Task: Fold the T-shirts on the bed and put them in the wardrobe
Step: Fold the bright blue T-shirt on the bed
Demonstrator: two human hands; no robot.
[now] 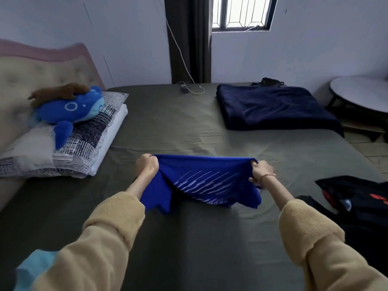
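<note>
Both hands, left hand (147, 164) and right hand (261, 172), grip the blue T-shirt (201, 181) stretched between them above the bed (189, 127): folding is underway. Next likely needs laying it flat.

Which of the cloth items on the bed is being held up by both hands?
The bright blue T-shirt with pale stripes; the navy blanket and black clothes lie untouched.
</note>
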